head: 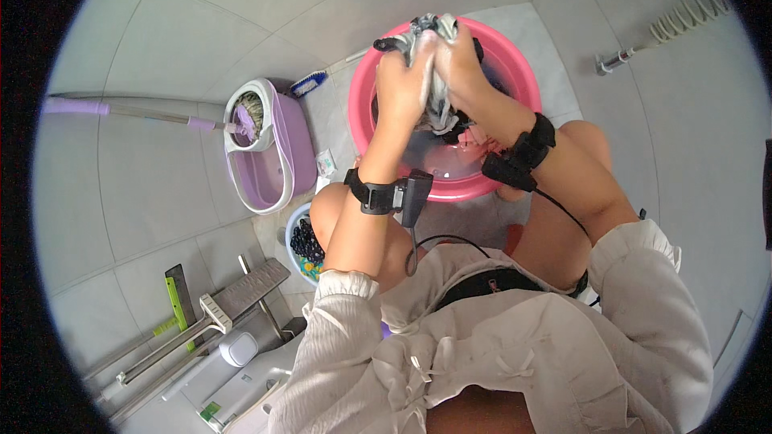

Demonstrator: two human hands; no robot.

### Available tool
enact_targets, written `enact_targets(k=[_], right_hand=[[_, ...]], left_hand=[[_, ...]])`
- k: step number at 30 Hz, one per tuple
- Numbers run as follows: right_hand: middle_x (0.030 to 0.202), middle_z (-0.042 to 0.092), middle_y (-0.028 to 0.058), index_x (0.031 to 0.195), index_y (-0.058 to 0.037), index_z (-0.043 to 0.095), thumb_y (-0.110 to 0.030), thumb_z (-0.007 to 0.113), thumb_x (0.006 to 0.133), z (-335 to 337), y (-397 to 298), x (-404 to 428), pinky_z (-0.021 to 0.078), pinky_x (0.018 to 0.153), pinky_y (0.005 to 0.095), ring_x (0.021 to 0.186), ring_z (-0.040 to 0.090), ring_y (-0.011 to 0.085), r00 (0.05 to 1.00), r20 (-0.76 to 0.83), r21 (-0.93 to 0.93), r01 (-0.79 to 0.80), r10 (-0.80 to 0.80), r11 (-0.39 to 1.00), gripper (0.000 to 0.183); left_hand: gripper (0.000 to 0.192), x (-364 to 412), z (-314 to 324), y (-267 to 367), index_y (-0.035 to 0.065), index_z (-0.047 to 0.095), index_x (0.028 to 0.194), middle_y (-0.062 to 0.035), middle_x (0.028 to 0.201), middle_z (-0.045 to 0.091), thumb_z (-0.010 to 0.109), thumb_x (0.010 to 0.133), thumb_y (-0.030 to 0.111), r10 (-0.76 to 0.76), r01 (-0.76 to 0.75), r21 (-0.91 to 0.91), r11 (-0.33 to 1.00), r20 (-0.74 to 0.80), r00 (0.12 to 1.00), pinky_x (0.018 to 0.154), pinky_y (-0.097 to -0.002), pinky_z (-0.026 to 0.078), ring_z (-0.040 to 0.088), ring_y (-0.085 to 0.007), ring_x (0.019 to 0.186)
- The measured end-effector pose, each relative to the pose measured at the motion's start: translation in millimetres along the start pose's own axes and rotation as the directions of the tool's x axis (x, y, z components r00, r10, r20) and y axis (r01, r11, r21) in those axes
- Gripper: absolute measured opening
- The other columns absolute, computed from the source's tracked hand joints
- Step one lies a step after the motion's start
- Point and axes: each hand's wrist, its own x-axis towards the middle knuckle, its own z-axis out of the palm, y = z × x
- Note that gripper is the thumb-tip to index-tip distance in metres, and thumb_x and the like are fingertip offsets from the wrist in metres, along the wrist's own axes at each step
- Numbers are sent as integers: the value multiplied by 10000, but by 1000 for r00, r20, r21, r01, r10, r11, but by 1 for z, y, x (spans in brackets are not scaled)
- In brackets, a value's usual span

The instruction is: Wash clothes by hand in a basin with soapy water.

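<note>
Both my hands grip a wet, bunched-up garment (437, 114) in white, grey and black above a pink plastic basin (360, 108). My left hand (401, 81) closes on the cloth from the left, and my right hand (461, 66) holds it from the right, close beside the left. Whitish suds show on the fingers and fabric. Below, cloudy water (443, 163) fills part of the basin, with dark clothes and a pink cloth (476, 137) soaking in it. My forearms and the garment hide much of the basin's inside.
A lilac mop bucket (295, 138) with a mop (246, 120) in its wringer stands left. Behind it lies a blue scrub brush (309, 84). A light-blue basin (293, 259) of clothes sits by my left knee. Squeegees and flat mops (247, 289) lean lower left. A coiled hose (687, 17) hangs right.
</note>
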Motion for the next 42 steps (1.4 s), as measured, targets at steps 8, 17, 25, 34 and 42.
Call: enact_targets(k=[8, 17, 25, 34, 42], right_hand=[[757, 527, 104, 895, -22, 451, -34, 500, 759, -3, -48, 6, 471, 506, 339, 624, 556, 209, 930, 208, 412, -364, 303, 836, 145], [891, 525, 154, 961, 42, 409, -162, 587, 748, 3, -19, -11, 396, 745, 300, 831, 494, 191, 903, 388, -297, 312, -184, 903, 345], [804, 527, 221, 964, 40, 388, -210, 603, 721, -5, -18, 4, 421, 669, 362, 739, 538, 336, 876, 247, -426, 482, -414, 766, 409], [790, 514, 204, 1020, 47, 362, -184, 517, 789, 3, -26, -9, 403, 631, 373, 707, 515, 316, 912, 82, -635, 359, -403, 684, 361], [821, 455, 113, 936, 27, 351, -151, 470, 809, -9, 6, -4, 409, 675, 319, 774, 454, 163, 994, 65, 49, -90, 87, 995, 249]], left_hand=[[411, 8, 1, -24, -40, 498, 934, -120, 856, 560, 597, 730, 302, 173, -152, -239, 959, 69, 982, 691, -274, 407, 518, -156, 770], [194, 32, -16, -40, 11, 480, 920, -41, 817, 544, 519, 808, 166, -152, 1, -810, 586, -109, 982, 617, -243, 413, 500, -110, 701], [530, 10, -1, -17, -52, 433, 1101, -152, 1096, 461, 496, 799, 379, -229, 363, -623, 693, 287, 930, 848, -335, 341, 428, -187, 1009], [373, 0, 18, -11, -49, 533, 640, -9, 609, 511, 534, 792, 291, 41, -110, -280, 954, -242, 969, 479, -270, 358, 409, -82, 566], [455, -6, 14, -14, -72, 515, 610, -215, 502, 478, 559, 757, 356, 263, -217, 272, 937, -145, 954, 488, -384, 377, 460, -282, 441]])
